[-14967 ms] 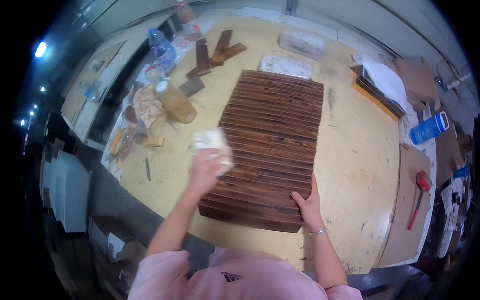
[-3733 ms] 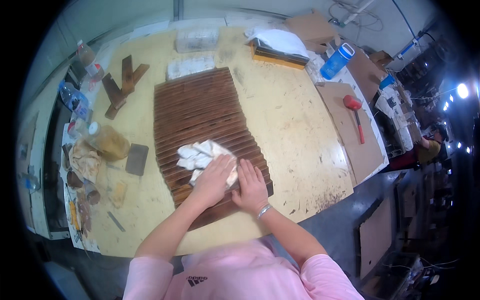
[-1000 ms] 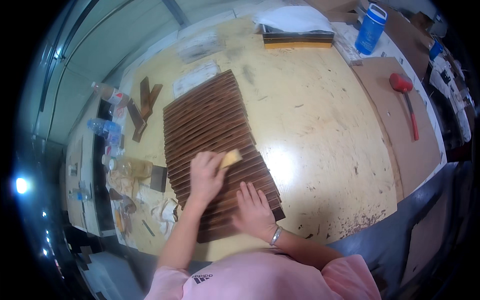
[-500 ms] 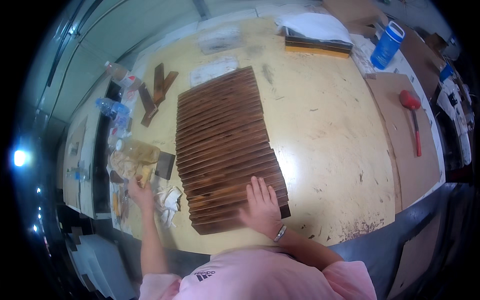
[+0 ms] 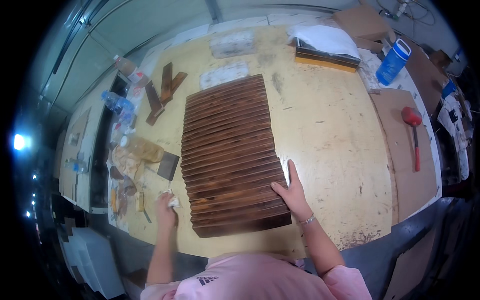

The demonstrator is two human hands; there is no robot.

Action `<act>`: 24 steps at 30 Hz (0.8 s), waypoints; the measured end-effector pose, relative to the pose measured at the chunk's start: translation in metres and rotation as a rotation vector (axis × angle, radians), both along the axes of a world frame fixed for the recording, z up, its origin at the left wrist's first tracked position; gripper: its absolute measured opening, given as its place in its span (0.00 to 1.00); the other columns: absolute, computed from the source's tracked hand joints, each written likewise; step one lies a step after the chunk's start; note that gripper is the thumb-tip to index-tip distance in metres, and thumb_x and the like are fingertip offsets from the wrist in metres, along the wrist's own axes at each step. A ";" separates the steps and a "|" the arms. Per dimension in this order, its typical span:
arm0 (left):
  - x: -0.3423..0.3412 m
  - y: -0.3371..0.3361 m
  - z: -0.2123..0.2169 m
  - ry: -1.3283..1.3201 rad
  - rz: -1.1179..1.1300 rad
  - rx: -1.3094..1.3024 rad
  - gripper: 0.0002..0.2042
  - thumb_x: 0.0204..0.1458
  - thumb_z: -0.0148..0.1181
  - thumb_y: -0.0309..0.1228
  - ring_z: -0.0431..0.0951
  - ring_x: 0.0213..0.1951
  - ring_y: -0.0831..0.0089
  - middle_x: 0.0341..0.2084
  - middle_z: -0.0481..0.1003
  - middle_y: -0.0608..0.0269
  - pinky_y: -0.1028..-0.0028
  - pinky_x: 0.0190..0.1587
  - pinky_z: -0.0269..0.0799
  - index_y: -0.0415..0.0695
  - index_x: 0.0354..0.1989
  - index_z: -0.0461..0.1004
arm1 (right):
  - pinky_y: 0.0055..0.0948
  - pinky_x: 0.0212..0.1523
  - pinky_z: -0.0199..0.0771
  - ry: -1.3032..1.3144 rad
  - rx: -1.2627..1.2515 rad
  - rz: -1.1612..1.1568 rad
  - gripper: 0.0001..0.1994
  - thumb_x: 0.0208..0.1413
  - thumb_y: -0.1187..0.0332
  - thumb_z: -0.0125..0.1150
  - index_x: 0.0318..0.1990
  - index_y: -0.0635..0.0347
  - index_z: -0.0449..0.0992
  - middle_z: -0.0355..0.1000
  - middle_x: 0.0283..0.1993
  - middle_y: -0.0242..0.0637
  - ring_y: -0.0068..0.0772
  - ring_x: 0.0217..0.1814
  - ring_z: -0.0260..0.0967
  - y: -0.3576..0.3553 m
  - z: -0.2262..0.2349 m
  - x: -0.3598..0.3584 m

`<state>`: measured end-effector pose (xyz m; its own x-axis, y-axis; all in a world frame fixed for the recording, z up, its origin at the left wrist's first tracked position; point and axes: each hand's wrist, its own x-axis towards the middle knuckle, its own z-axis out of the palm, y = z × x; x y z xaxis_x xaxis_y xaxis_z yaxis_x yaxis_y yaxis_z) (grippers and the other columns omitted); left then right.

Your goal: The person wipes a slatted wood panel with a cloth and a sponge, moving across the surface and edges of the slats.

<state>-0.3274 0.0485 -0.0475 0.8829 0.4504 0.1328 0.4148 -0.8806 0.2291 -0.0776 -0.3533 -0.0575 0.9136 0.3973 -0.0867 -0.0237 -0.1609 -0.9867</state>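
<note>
Slats (image 5: 230,155) of dark wood lie side by side mid-tabletop (image 5: 330,150), likely stiff and, as a set, heavy; best held across both outer edges, since single strips might slip. Your right hand (image 5: 296,196) rests open at their right edge, thumb on top. Your left hand (image 5: 165,209) has its fingers pinched around a white cloth (image 5: 174,201), probably soft and light.

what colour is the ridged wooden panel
Dark brown; the ridged wooden panel shows best in the head view.
</note>
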 end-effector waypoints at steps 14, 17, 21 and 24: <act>0.258 -0.223 0.015 -0.152 -0.645 -0.554 0.18 0.52 0.49 0.14 0.68 0.62 0.49 0.55 0.74 0.47 0.58 0.67 0.61 0.38 0.50 0.78 | 0.32 0.63 0.68 0.023 0.053 0.207 0.38 0.59 0.73 0.64 0.75 0.62 0.51 0.67 0.66 0.48 0.36 0.66 0.67 0.014 -0.026 0.007; 0.287 -0.291 0.065 -0.176 -0.741 -1.149 0.23 0.50 0.49 0.12 0.76 0.55 0.56 0.53 0.77 0.52 0.68 0.57 0.72 0.41 0.54 0.79 | 0.37 0.67 0.64 -0.031 0.107 0.170 0.29 0.61 0.72 0.62 0.68 0.63 0.61 0.67 0.64 0.46 0.38 0.68 0.63 0.011 -0.033 0.003; 0.272 -0.267 0.092 -0.297 -1.047 -0.391 0.24 0.42 0.59 0.18 0.75 0.53 0.55 0.54 0.78 0.59 0.61 0.57 0.72 0.54 0.50 0.82 | 0.38 0.67 0.64 -0.161 0.089 0.080 0.25 0.62 0.73 0.57 0.66 0.63 0.62 0.66 0.64 0.48 0.40 0.69 0.63 0.011 -0.032 0.000; 0.224 -0.175 0.048 -0.205 -0.901 -0.289 0.20 0.38 0.62 0.19 0.77 0.49 0.58 0.46 0.81 0.64 0.61 0.55 0.71 0.51 0.41 0.84 | 0.35 0.74 0.55 0.078 0.264 0.117 0.38 0.60 0.74 0.60 0.75 0.66 0.48 0.57 0.72 0.52 0.42 0.76 0.54 0.016 -0.036 0.001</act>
<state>-0.1036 -0.1263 0.0003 0.8851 -0.3448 0.3127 -0.4605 -0.7470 0.4796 -0.0763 -0.3377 -0.0938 0.8549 0.5176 -0.0344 -0.0972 0.0947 -0.9908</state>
